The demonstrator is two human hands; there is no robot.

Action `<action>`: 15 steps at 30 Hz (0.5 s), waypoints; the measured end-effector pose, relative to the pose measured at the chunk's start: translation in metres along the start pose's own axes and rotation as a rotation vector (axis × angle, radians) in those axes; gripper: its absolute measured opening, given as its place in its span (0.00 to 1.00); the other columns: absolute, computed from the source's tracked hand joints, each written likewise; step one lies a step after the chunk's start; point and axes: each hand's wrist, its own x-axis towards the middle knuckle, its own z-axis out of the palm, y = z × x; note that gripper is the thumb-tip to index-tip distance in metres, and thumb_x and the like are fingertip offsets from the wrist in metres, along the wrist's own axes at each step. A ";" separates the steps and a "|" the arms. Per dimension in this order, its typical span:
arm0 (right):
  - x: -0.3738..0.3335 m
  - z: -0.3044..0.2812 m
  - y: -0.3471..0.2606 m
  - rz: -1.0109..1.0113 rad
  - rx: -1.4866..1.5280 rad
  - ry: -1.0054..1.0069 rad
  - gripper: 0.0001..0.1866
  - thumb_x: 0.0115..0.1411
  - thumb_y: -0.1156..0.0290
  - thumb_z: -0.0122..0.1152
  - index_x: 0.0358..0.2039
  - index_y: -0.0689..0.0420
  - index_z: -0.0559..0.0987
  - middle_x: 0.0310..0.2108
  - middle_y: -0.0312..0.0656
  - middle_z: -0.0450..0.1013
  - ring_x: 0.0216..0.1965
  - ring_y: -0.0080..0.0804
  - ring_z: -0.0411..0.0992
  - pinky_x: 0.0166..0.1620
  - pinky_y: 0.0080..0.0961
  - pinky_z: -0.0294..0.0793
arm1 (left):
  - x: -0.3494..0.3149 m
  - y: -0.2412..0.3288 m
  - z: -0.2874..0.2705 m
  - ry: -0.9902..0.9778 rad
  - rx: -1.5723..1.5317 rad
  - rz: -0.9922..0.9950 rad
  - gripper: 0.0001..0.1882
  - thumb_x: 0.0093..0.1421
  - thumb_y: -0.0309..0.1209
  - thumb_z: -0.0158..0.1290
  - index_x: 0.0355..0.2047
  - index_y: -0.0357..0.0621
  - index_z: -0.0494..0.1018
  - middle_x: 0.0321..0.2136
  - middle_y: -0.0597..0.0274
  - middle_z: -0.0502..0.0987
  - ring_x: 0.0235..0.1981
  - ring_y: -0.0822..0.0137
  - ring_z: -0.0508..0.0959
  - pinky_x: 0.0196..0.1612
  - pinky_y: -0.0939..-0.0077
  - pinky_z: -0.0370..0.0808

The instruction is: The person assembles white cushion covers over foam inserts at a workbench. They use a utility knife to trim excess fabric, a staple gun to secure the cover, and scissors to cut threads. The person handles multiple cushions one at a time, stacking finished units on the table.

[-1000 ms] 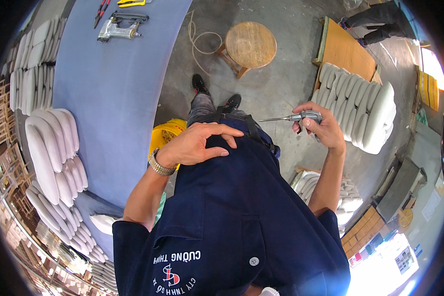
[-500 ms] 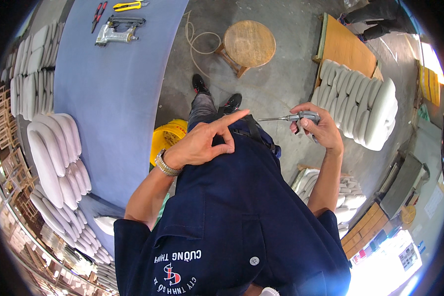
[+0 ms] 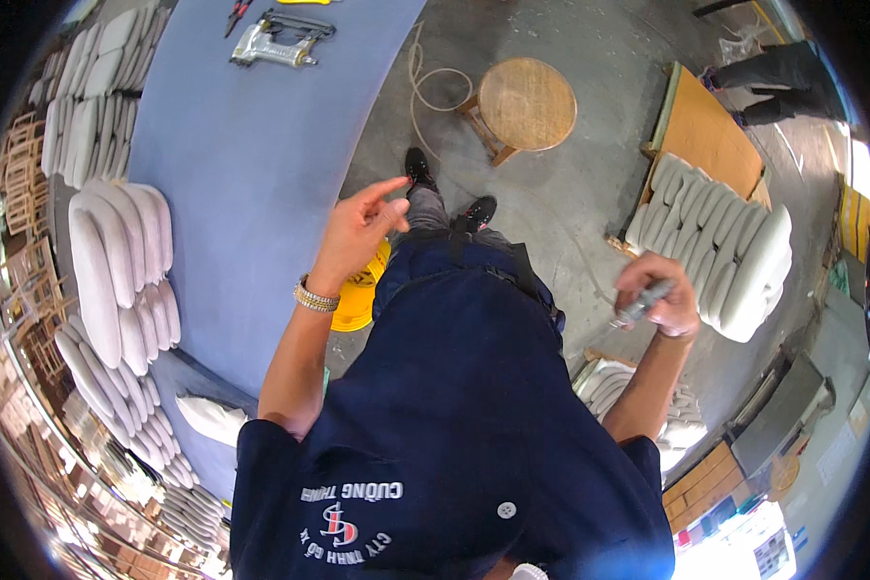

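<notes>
My right hand (image 3: 669,290) is closed round the grey handle of a screwdriver (image 3: 645,302), held off to the right of my body. Motion smears the tool, and its shaft is hard to make out. My left hand (image 3: 356,237) holds nothing, its index finger stretched out and the thumb apart. It hovers by the edge of the blue-grey table (image 3: 251,164), above a yellow bucket (image 3: 358,302). Toward the table's far end lies a silver pneumatic staple gun (image 3: 273,43), with red-handled pliers (image 3: 236,16) beside it.
Pale padded cushions (image 3: 121,256) are stacked along the table's left side. More cushions (image 3: 710,237) lean by a wooden board (image 3: 710,135) at right. Ahead stands a round wooden stool (image 3: 527,104) beside a coiled hose (image 3: 418,97). Another person's legs (image 3: 778,82) show at far right.
My hands have moved apart: the left swings leftward toward the table, the right goes right and down with the screwdriver. The view has shifted, so the table tools sit nearer the upper edge.
</notes>
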 end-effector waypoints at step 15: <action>0.033 0.064 0.039 0.540 -1.052 -0.272 0.23 0.65 0.41 0.57 0.52 0.40 0.80 0.41 0.48 0.82 0.44 0.53 0.80 0.45 0.50 0.78 | 0.015 -0.103 0.094 0.103 0.210 0.177 0.24 0.69 0.44 0.53 0.57 0.40 0.74 0.40 0.45 0.82 0.41 0.49 0.82 0.46 0.58 0.77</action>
